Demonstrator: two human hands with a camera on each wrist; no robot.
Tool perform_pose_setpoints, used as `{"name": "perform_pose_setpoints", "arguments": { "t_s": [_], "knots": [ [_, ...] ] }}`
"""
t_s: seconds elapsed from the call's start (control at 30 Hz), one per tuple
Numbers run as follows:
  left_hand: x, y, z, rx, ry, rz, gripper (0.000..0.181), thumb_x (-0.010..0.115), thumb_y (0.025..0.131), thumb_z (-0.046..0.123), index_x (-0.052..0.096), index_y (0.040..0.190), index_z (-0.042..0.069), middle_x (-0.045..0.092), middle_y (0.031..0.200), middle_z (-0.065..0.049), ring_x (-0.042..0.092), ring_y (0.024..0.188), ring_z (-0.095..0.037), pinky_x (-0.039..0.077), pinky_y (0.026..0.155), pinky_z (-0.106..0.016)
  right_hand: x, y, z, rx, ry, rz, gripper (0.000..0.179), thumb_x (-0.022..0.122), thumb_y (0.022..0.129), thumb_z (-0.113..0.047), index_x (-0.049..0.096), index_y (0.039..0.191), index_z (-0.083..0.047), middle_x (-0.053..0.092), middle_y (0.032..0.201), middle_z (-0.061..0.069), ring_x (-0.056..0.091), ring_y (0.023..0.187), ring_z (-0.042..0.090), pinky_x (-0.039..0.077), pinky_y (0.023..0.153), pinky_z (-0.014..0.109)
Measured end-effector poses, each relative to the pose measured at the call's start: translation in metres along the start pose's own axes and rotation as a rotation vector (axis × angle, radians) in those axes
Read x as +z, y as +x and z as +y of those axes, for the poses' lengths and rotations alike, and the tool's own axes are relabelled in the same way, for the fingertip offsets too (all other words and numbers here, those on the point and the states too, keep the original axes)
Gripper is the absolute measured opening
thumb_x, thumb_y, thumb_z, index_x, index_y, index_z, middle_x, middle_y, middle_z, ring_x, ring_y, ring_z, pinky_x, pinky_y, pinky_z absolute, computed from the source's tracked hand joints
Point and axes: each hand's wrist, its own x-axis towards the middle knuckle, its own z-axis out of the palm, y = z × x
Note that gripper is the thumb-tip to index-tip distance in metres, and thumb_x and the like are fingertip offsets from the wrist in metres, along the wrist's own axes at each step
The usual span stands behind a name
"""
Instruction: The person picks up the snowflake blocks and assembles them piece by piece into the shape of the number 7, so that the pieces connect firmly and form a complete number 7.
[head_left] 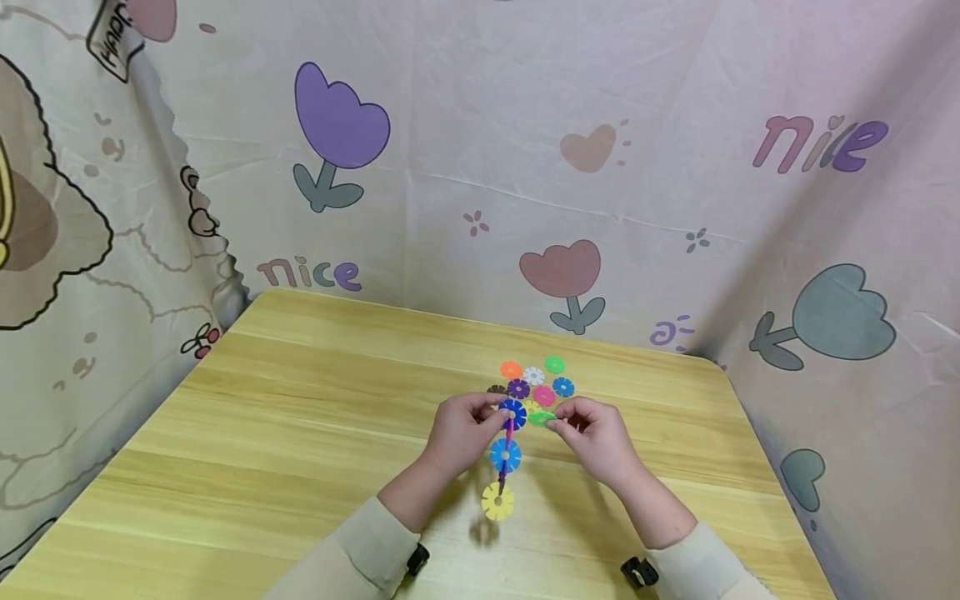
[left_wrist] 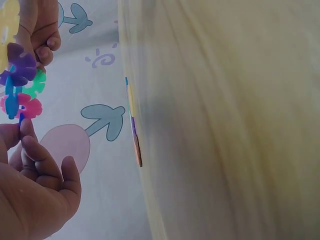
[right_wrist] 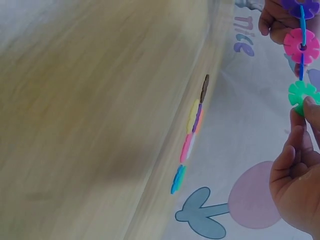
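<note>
A chain of notched plastic discs hangs over the table from my left hand (head_left: 461,432), which pinches the dark blue disc (head_left: 514,405) at its top. Below that come a pink disc (right_wrist: 294,46), a light blue disc (head_left: 506,456), a purple disc (left_wrist: 23,65) and, lowest, a yellow disc (head_left: 498,512). Between thumb and fingers of my right hand (head_left: 602,442) is a green disc (head_left: 540,418), close beside the dark blue one. In the right wrist view the green disc (right_wrist: 301,92) lines up just under the dark blue disc, seen edge-on.
Loose discs lie flat on the wooden table (head_left: 300,417) beyond my hands, among them an orange disc (head_left: 511,369), a white disc (head_left: 533,376), a second green disc (head_left: 555,364) and a blue disc (head_left: 563,387). A printed curtain (head_left: 450,167) rises behind the table's far edge.
</note>
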Motion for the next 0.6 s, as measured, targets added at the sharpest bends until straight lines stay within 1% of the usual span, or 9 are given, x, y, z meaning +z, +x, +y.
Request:
{"name": "perform_pose_setpoints", "arguments": {
  "t_s": [0.13,0.33,0.6],
  "knots": [
    [0.0003,-0.0005,0.0001,-0.006,-0.012,-0.002,0.019,0.076,0.097,0.011,0.081,0.115,0.005,0.063,0.073,0.003,0.051,0.064,-0.011,0.041,0.053,-0.021,0.0008,0.0000,-0.0010,-0.018,-0.013,0.002,0.013,0.081,0.091,0.001,0.075,0.088,-0.010,0.064,0.076,-0.004,0.050,0.064,0.012,0.043,0.054,0.023],
    [-0.0005,-0.0017,0.0027,-0.008,-0.027,0.000,0.019,0.075,0.098,0.010,0.081,0.116,0.005,0.061,0.072,0.003,0.049,0.063,-0.011,0.039,0.053,-0.020,0.0010,0.0003,-0.0023,-0.040,-0.056,0.008,0.017,0.082,0.090,0.003,0.075,0.087,-0.012,0.063,0.074,-0.007,0.051,0.063,0.010,0.045,0.052,0.024],
    [0.0004,-0.0048,0.0043,-0.002,-0.035,0.005,0.018,0.076,0.097,0.009,0.081,0.114,0.005,0.063,0.073,0.003,0.052,0.064,-0.011,0.041,0.053,-0.020,0.0045,0.0001,-0.0028,-0.070,-0.021,0.005,0.016,0.082,0.090,0.003,0.076,0.087,-0.011,0.064,0.074,-0.007,0.052,0.063,0.012,0.045,0.053,0.023]
  ]
}}
